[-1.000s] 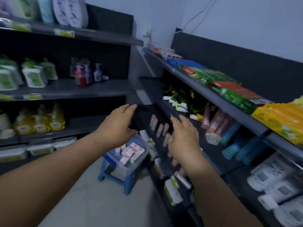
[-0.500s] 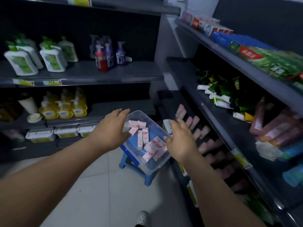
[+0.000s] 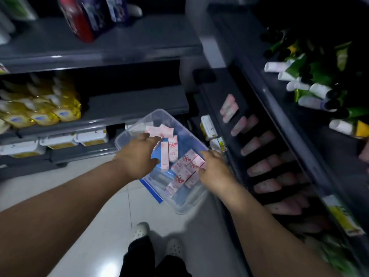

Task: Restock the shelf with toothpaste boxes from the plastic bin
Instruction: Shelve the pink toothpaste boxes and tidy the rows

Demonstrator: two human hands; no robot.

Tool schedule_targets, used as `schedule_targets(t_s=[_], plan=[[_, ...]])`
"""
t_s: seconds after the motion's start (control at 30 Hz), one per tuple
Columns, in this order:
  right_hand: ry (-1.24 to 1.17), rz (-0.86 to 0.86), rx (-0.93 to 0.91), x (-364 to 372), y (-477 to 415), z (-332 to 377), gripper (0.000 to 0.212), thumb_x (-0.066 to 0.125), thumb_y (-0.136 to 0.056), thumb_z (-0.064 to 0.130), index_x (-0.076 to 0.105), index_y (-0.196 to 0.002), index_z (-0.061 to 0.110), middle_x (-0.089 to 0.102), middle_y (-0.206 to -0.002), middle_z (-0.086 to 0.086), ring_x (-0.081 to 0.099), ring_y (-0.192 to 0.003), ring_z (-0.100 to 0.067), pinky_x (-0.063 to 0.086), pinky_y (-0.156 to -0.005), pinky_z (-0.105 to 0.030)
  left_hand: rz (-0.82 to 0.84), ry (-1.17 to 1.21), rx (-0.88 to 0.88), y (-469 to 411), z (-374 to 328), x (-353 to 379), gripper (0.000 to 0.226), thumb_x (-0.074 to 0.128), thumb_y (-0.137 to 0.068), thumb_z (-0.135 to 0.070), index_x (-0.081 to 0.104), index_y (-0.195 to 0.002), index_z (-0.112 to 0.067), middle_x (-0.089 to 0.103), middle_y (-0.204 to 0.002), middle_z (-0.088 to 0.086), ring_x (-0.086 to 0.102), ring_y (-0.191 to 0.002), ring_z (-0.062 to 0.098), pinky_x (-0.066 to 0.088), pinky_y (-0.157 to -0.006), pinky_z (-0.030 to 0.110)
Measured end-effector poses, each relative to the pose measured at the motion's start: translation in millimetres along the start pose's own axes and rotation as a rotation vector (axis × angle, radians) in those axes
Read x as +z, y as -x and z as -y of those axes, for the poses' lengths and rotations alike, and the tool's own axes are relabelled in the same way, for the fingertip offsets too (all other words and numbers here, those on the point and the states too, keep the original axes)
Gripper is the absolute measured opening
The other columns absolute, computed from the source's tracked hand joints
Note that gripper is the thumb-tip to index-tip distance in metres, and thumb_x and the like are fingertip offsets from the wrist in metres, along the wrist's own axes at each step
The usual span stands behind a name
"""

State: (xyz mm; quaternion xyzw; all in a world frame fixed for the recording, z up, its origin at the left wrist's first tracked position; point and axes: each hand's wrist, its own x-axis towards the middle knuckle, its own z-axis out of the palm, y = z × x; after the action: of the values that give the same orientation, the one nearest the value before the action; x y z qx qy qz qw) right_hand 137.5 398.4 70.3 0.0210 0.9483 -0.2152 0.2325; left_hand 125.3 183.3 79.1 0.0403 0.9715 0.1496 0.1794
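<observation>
Toothpaste boxes (image 3: pixel 173 148) (in bin (image 3: pixel 154 115)) meet left hand's (image 3: pixel 137 156) straight fingers (image 3: pixel 152 138); right hand (image 3: pixel 214 169) pinches some.

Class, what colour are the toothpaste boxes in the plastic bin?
Toothpaste boxes: pink and white with red marks, head view.

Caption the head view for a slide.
Restocking: left hand and right hand inside the clear plastic bin, over pink toothpaste boxes, beside the dark shelf.

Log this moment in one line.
phase: pick | left hand: open over boxes in bin | right hand: on boxes, grip unclear
</observation>
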Motion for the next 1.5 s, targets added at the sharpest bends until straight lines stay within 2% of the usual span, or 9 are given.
schedule_targets(t_s=[0.23,0.6,0.8,0.97,1.1,1.2,1.33,1.4,1.5], plan=[[-0.065,0.112,0.119,66.1,-73.1,-32.6,0.041,0.052,-0.094,0.017,0.047,-0.136,0.016,0.040,-0.142,-0.009,0.047,-0.126,-0.027,0.038,-0.099,-0.028,0.218,-0.029,-0.035,-80.7,35.0,85.8,0.069,0.059,-0.090,-0.038,0.025,-0.149,-0.029,0.025,-0.154,0.011,0.033,-0.138,0.028,0.033,-0.109,0.036],[-0.103,0.242,0.214,148.1,-160.4,-60.2,0.054,0.057,-0.095,0.026,0.038,-0.145,0.016,0.038,-0.149,-0.008,0.043,-0.133,-0.025,0.036,-0.107,-0.032,0.328,0.009,0.042,-171.6,61.0,181.1,0.063,0.060,-0.088,-0.037,0.037,-0.144,-0.024,0.043,-0.139,0.017,0.046,-0.126,0.033,0.042,-0.101,0.038],[-0.128,0.294,0.178,176.0,-178.7,-72.3,0.055,0.055,-0.095,0.031,0.035,-0.146,0.028,0.034,-0.149,-0.007,0.041,-0.133,-0.027,0.037,-0.106,-0.037,0.470,-0.027,0.104,-192.0,63.7,225.0,0.067,0.059,-0.086,-0.046,0.026,-0.144,-0.043,0.020,-0.150,0.010,0.028,-0.137,0.036,0.037,-0.109,0.042],[-0.102,0.286,0.162,184.9,-184.1,-75.8,0.042,0.056,-0.093,0.032,0.046,-0.134,0.028,0.046,-0.134,-0.007,0.055,-0.111,-0.024,0.050,-0.094,-0.036,0.288,0.024,-0.057,-195.4,67.0,243.2,0.060,0.057,-0.086,-0.050,0.033,-0.140,-0.036,0.024,-0.137,0.013,0.033,-0.128,0.040,0.042,-0.103,0.047],[-0.143,0.278,0.152,184.1,-181.4,-77.8,0.030,0.056,-0.095,0.022,0.052,-0.124,0.023,0.057,-0.128,-0.004,0.058,-0.113,-0.024,0.050,-0.096,-0.042,0.246,0.181,-0.101,-193.3,65.1,245.1,0.052,0.058,-0.089,-0.038,0.042,-0.137,-0.025,0.034,-0.134,0.015,0.034,-0.128,0.036,0.043,-0.096,0.038],[-0.225,0.284,0.162,179.6,-178.6,-79.6,0.027,0.058,-0.094,0.018,0.054,-0.121,0.019,0.059,-0.127,-0.004,0.056,-0.116,-0.023,0.049,-0.099,-0.042,0.125,0.182,-0.140,-190.8,70.0,239.4,0.039,0.062,-0.086,-0.034,0.053,-0.122,-0.020,0.051,-0.120,0.015,0.051,-0.112,0.035,0.047,-0.083,0.037],[-0.425,0.272,0.239,168.6,-174.2,-80.3,0.024,0.062,-0.092,0.016,0.053,-0.113,0.020,0.057,-0.121,-0.004,0.056,-0.113,-0.024,0.050,-0.097,-0.044,0.096,0.227,-0.202,-185.1,72.7,224.6,0.026,0.058,-0.088,-0.027,0.050,-0.111,-0.017,0.058,-0.113,0.016,0.058,-0.101,0.033,0.046,-0.078,0.035],[-0.539,0.243,0.270,157.8,-168.4,-79.6,0.021,0.062,-0.092,0.015,0.051,-0.109,0.020,0.056,-0.117,-0.005,0.058,-0.105,-0.023,0.055,-0.089,-0.040,0.121,0.400,-0.258,-179.0,69.7,214.1,0.017,0.053,-0.090,-0.016,0.047,-0.105,-0.019,0.058,-0.112,0.013,0.057,-0.100,0.031,0.045,-0.078,0.033],[-0.728,0.172,0.317,136.1,-155.6,-77.7,0.014,0.059,-0.094,0.013,0.052,-0.103,0.021,0.057,-0.119,-0.009,0.060,-0.086,-0.019,0.056,-0.068,-0.032,0.117,0.744,-0.400,-167.2,65.6,193.6,0.026,0.046,-0.088,-0.002,0.042,-0.105,-0.021,0.059,-0.107,0.016,0.056,-0.084,0.025,0.043,-0.061,0.032]])
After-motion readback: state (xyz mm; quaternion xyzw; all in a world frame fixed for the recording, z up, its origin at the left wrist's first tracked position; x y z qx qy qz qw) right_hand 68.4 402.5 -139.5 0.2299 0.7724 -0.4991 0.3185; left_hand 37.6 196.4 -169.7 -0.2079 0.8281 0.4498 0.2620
